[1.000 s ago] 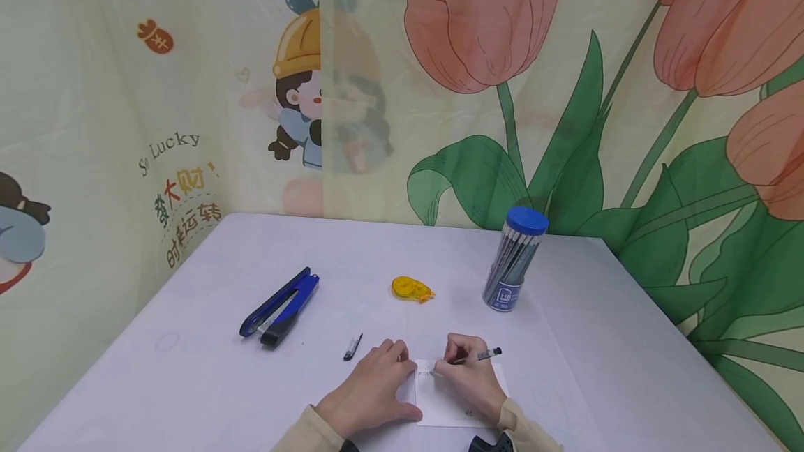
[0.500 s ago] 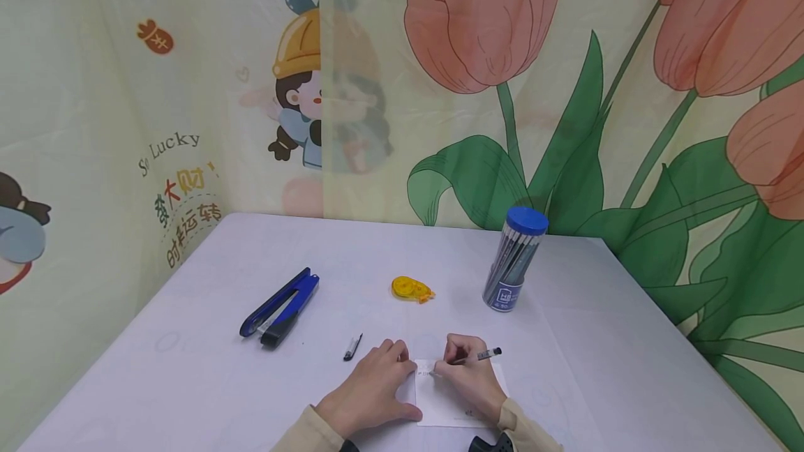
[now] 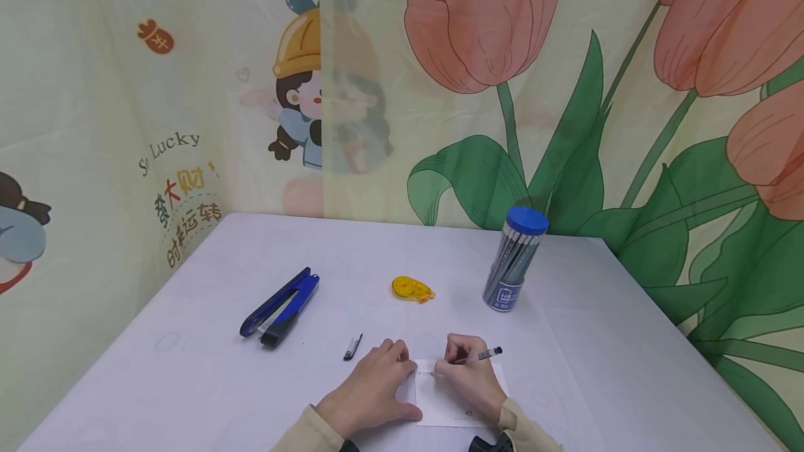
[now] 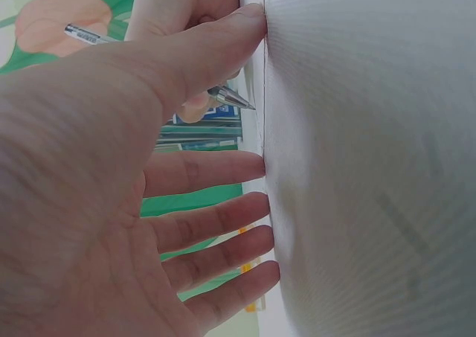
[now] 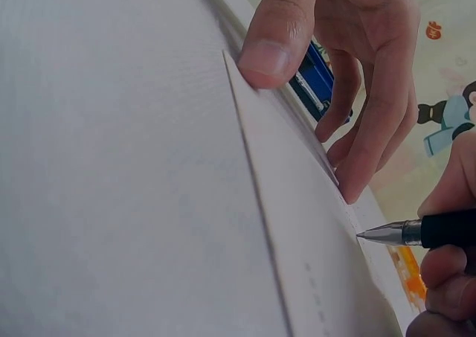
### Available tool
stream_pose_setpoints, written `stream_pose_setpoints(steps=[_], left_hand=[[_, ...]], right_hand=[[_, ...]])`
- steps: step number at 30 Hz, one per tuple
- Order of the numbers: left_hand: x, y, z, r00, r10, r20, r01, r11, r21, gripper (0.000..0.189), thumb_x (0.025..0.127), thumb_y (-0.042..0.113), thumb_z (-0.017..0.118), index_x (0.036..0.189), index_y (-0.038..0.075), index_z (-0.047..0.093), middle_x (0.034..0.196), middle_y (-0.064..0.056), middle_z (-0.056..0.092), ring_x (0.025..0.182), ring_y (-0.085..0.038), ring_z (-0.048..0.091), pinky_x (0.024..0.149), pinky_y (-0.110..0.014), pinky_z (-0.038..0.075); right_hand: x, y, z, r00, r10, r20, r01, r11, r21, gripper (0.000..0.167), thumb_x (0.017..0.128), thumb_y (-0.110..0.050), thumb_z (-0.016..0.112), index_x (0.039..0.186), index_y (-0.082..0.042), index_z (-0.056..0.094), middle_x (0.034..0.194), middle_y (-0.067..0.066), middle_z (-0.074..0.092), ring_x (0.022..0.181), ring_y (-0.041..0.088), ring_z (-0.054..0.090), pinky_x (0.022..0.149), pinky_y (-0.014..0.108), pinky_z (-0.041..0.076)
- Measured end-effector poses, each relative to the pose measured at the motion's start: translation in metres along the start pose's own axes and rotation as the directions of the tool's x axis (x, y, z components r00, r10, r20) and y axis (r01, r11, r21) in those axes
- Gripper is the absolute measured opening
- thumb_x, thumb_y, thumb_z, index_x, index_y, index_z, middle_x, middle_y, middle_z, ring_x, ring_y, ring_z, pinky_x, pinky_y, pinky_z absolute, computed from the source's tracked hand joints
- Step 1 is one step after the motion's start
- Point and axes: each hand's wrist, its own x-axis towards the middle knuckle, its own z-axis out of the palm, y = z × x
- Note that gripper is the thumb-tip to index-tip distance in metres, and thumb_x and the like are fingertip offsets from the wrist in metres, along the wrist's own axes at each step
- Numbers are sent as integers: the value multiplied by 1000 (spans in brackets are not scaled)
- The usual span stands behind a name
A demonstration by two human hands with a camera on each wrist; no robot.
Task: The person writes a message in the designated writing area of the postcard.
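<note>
In the head view a small white sheet of paper (image 3: pixel 442 402) lies near the front of the table, with a short line of writing at its upper left and a small mark low on the right. My right hand (image 3: pixel 474 381) pinches a black gel pen (image 3: pixel 489 353), its metal tip on the paper near the top, as the right wrist view shows. At the sheet's left edge rests my left hand (image 3: pixel 370 389), thumb on the lower corner and fingers extended, fingertips down. A pen cap (image 3: pixel 353 347) lies just beyond that hand.
Behind the hands, a blue and black stapler (image 3: pixel 280 307) lies to the left and a yellow correction tape (image 3: pixel 412 289) in the middle. A tub of pencils (image 3: pixel 515 260) with a blue lid stands at the back right. Printed curtains (image 3: pixel 377 194) hang behind the white table (image 3: pixel 188 382).
</note>
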Motion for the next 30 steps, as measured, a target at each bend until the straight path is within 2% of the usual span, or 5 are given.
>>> stream_pose_setpoints(steps=[3, 8, 14, 22, 30], left_hand=[[0, 0, 0, 1000, 2, -3, -2, 1000, -1, 60, 69, 56, 78, 109, 12, 72, 99, 3, 53, 86, -11, 42, 75, -25, 42], [0, 0, 1, 1000, 3, -3, -3, 1000, -1, 61, 69, 56, 78, 110, 11, 72, 99, 3, 53, 86, -11, 41, 75, -24, 42], [1, 0, 2, 1000, -17, 22, 18, 1000, -17, 60, 70, 56, 78, 110, 12, 72, 99, 4, 53, 86, -11, 41, 74, -24, 41], [0, 2, 2, 1000, -19, 11, 19, 1000, -17, 59, 70, 56, 78, 109, 13, 72, 99, 4, 53, 87, -11, 41, 75, -25, 42], [0, 1, 0, 1000, -19, 6, 19, 1000, -8, 60, 69, 56, 78, 110, 12, 72, 100, 4, 53, 87, -11, 42, 76, -26, 42]], right_hand=[[0, -1, -1, 1000, 17, 14, -17, 1000, 6, 22, 64, 11, 58, 59, -5, 43, 58, -8, 45, 55, 2, 42, 50, 18, 32], [0, -4, -2, 994, 102, 34, -103, 995, 16, 22, 65, 12, 59, 59, -2, 44, 59, -5, 46, 56, 3, 43, 54, 17, 33], [1, -5, -2, 993, 115, 20, -115, 993, 28, 23, 65, 14, 59, 58, -2, 45, 58, -5, 48, 54, 3, 41, 52, 16, 31], [-1, -4, -6, 989, 151, -8, -150, 987, 47, 23, 64, 15, 59, 59, -2, 45, 59, -2, 49, 54, 5, 42, 53, 17, 31], [0, -4, -5, 989, 147, 15, -148, 987, 55, 22, 65, 15, 61, 61, -1, 46, 60, -2, 49, 55, 5, 44, 55, 17, 33]])
